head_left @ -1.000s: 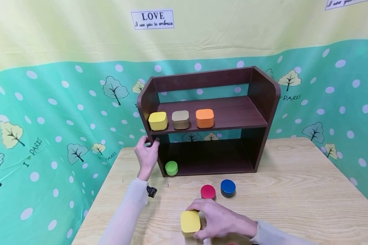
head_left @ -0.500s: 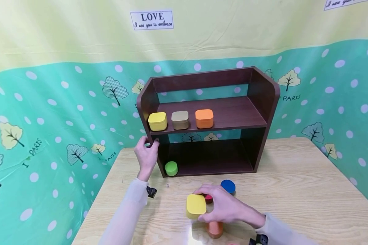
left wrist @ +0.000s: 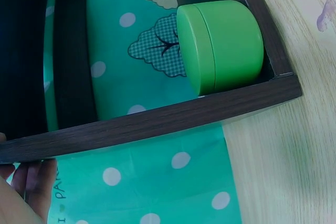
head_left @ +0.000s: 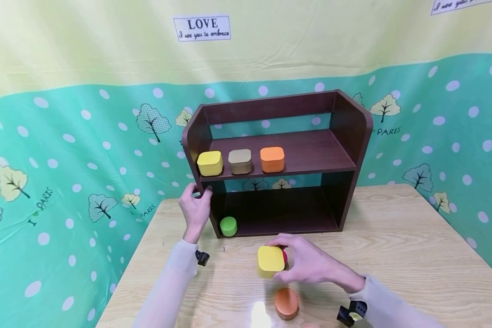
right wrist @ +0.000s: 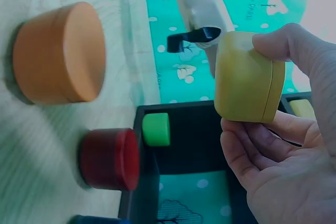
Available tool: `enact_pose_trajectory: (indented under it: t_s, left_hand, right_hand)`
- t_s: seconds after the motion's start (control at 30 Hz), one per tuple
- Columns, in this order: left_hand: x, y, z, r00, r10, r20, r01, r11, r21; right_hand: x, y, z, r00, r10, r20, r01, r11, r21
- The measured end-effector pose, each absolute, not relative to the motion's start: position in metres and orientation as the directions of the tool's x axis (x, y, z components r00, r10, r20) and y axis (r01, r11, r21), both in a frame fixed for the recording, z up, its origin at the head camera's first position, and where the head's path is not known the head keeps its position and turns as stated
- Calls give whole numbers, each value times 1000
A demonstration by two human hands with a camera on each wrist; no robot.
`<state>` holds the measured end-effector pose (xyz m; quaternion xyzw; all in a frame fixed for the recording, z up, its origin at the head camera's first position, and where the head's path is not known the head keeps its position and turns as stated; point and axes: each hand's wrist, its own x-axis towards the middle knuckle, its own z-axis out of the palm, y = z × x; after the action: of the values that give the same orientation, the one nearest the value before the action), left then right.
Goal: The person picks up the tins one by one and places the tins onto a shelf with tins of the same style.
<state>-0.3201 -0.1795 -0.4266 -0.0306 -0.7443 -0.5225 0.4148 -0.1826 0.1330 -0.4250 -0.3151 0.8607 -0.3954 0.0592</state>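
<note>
My right hand [head_left: 307, 262] pinches a yellow rounded-square tin [head_left: 270, 261] between thumb and fingers, held above the table. In the right wrist view the yellow tin [right wrist: 247, 77] shows its side, its lid seam facing the palm. My left hand [head_left: 196, 207] grips the left side panel of a dark brown two-tier shelf [head_left: 307, 150]; its fingers [left wrist: 39, 184] lie against the panel's outer face. On the lower tier, at the left end, sits a round green tin [left wrist: 226, 45]. Along the upper tier's front stand a yellow tin [head_left: 210, 163], a grey-brown tin [head_left: 240, 161] and an orange tin [head_left: 272, 160].
A round copper-orange tin [head_left: 287, 303] stands on the wooden table [head_left: 393, 255] in front of my right hand. A red tin [right wrist: 107, 158] is mostly behind that hand in the head view. The edge of a blue tin [right wrist: 100, 220] shows beside it. Patterned cloth [head_left: 86, 173] hangs behind.
My right hand has carried the yellow tin forward and slightly right, toward the shelf, uncovering the copper-orange tin and covering the blue one. My left hand has stayed on the side panel.
</note>
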Motion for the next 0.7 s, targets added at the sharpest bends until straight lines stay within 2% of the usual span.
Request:
enact_pose_trajectory:
  t_s: [0.37,0.7]
  left_hand:
    - [-320,-179,-426,-632,-393,668,498,454,739]
    - [-318,-179,-425,-647,-389,655,489,447,749]
  right_hand:
    - [-191,150,-402,-792,-564,235,-552,494,-672]
    - [-200,162,-383,-787,-535,306,-590,511,-626]
